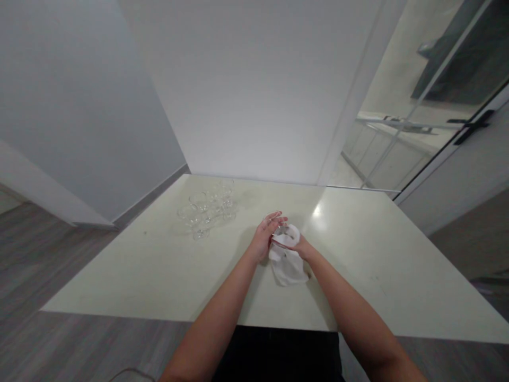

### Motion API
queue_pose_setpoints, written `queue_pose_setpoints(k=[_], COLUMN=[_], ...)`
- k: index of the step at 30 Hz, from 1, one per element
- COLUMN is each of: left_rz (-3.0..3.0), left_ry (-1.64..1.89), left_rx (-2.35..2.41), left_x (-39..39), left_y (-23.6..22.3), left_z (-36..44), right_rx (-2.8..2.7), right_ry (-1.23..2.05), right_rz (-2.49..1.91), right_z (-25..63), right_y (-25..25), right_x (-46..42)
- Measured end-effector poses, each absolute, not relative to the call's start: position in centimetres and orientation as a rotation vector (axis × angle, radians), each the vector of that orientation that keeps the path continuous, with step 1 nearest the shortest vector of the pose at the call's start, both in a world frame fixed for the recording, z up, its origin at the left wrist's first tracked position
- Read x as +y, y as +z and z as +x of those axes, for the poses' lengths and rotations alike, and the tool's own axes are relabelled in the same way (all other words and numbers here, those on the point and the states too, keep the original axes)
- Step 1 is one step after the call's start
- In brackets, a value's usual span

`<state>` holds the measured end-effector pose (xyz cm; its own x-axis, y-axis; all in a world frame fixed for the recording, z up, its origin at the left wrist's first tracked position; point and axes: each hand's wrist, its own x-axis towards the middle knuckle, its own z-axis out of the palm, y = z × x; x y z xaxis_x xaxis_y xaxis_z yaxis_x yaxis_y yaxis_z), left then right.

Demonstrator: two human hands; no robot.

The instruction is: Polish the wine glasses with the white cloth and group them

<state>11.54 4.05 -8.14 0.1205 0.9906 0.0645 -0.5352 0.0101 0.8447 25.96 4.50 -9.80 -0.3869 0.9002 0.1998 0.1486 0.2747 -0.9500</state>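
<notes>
My left hand (263, 236) is curled around a clear stemmed glass (281, 230), just above the middle of the table. Only part of the glass shows between the fingers and the cloth. Against its rim my right hand (303, 247) presses a white cloth (288, 268), fingers closed on the fabric. The rest of the cloth hangs down toward the table's near edge. Some of the right fingers are hidden behind the cloth.
Several clear stemmed glasses (199, 201) stand grouped on the left back of the pale table (159, 281). A white wall panel (254, 106) rises behind the table. To the right are a glass partition and a door with a black handle (473, 126).
</notes>
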Motion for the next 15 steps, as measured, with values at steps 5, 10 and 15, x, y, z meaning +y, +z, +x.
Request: queue_pose_setpoints(k=[5,10,15], left_rz=[0.861,0.855,0.87], left_ry=[1.463,1.287,1.452], left_rx=[0.995,0.662,0.716], left_x=[4.34,3.97,4.15], left_y=[-8.19,-7.85,-7.97], left_z=[11.33,10.97,11.63], right_rx=[-1.743,-1.47,-1.681], right_ry=[0.968,1.515,1.099], right_rz=[-1.189,-0.963,-1.063], right_z=[26.06,26.47,25.54], right_y=[-9.78,-9.18,-9.01], right_x=[5.06,4.29,4.3])
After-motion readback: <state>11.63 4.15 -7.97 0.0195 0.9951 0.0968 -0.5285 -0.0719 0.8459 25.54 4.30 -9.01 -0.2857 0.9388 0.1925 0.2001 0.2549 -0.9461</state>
